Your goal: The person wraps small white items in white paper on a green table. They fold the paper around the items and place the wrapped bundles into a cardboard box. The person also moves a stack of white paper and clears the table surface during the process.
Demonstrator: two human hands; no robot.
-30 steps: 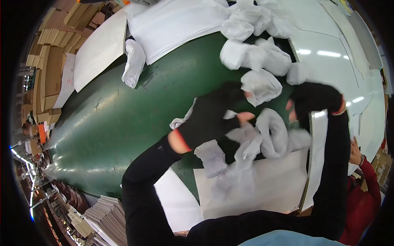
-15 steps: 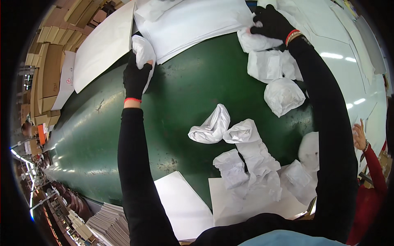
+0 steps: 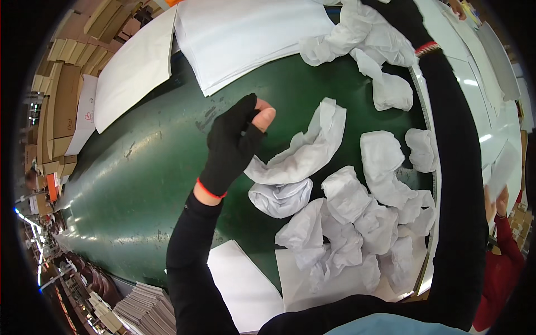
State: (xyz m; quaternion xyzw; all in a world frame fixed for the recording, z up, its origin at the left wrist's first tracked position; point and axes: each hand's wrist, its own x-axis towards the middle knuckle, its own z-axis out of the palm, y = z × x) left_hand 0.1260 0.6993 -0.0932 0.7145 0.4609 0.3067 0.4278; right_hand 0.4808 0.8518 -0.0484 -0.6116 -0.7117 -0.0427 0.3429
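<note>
Green tbl (image 3: 151,184): L hand (image 3: 234,137), curled narrow, now pulled back by curved wad (image 3: 310,148); can't tell R hand (image 3: 403,19) grip.

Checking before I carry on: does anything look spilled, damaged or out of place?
Nothing looks spilled. The crumpled white papers at lower right look untidy: jumbled, some overlapping a flat sheet, unlike the smooth white stack.

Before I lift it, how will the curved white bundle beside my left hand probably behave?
The curved white bundle would likely flex, since its paper-like surface is creased. Its bent shape probably resists rolling. Its thin-looking edges may tear if gripped hard.
</note>
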